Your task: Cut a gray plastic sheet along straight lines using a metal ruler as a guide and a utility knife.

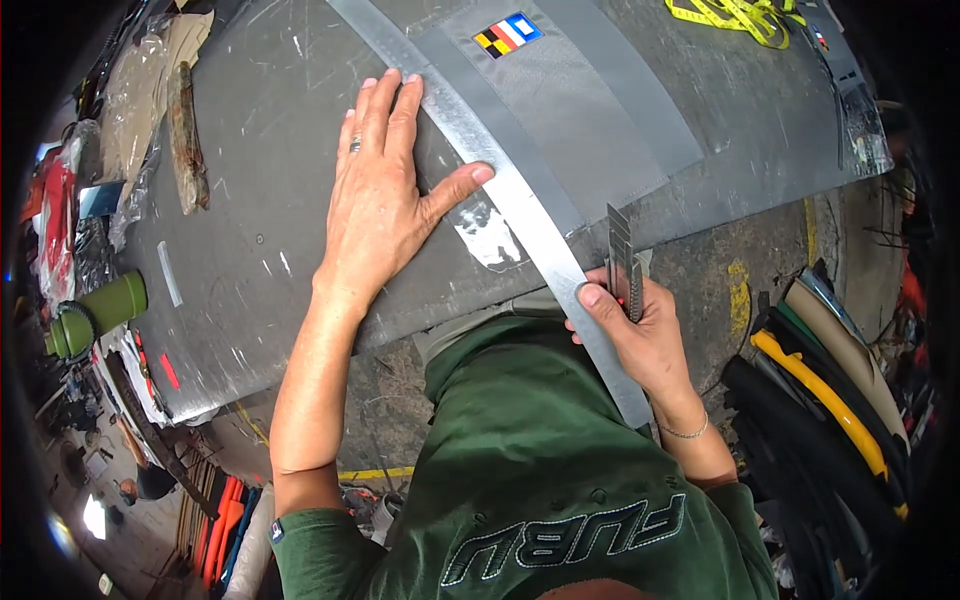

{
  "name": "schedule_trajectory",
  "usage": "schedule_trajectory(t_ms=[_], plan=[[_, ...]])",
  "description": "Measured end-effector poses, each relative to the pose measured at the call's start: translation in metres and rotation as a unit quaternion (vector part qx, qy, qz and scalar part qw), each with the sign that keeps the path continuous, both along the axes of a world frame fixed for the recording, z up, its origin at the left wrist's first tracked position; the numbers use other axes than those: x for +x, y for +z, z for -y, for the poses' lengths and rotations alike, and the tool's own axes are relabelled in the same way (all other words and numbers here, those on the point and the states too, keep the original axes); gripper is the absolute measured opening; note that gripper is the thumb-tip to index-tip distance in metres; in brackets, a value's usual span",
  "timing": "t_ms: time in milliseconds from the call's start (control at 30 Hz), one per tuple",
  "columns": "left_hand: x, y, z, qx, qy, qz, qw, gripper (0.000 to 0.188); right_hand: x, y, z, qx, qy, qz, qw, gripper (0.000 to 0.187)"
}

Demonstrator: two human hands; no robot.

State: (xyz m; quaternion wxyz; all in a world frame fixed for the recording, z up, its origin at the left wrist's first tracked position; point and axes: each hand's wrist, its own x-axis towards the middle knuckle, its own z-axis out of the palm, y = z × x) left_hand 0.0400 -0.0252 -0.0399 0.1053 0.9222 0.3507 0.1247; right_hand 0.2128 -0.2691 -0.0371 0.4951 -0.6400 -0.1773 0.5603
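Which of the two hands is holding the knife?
The right hand: the knife sticks up from it, and it also grips the metal strip. The left hand lies palm down, fingers outstretched, without a knife.

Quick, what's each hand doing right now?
Left hand: open, touching the metal straightedge.
Right hand: closed, holding a snap-off knife and the metal straightedge.

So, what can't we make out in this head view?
Head view:
Long silver metal strip: far end cut off by the top edge.
Grey metal snap-off knife: lower end hidden in the grip of the right hand.
Yellow tape: cut off by the top edge.
Person in dark clothing: too small for detail.
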Motion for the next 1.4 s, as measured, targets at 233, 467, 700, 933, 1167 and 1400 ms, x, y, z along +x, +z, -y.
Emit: schedule_trajectory(t_ms=[233, 467, 700, 933, 1167, 1400], plan=[[0.0, 0.001, 0.0, -0.006, -0.003, -0.009, 1.0, 0.107, -0.003, -0.005, 0.002, 0.019, -0.006, 0.016, 1.0, 0.028], [0.0, 0.002, 0.0, -0.01, -0.009, 0.002, 1.0, 0.111, -0.002, -0.008, 0.0, -0.01, -0.007, 0.059, 0.998, 0.025], [-0.002, 0.006, -0.001, -0.033, -0.012, 0.004, 0.999, 0.11, -0.012, -0.007, 0.001, 0.021, -0.023, 0.091, 0.995, 0.025], [0.0, 0.005, 0.0, -0.008, -0.011, -0.004, 1.0, 0.111, -0.004, -0.005, 0.0, 0.007, -0.009, 0.127, 0.992, 0.026], [-0.001, 0.001, -0.002, 0.0, -0.005, -0.002, 1.0, 0.106, -0.001, -0.005, -0.001, 0.004, -0.012, 0.131, 0.991, 0.027], [-0.001, -0.001, 0.0, -0.003, -0.002, 0.011, 1.0, 0.107, -0.001, -0.007, -0.001, 0.016, -0.01, 0.124, 0.992, 0.026]])
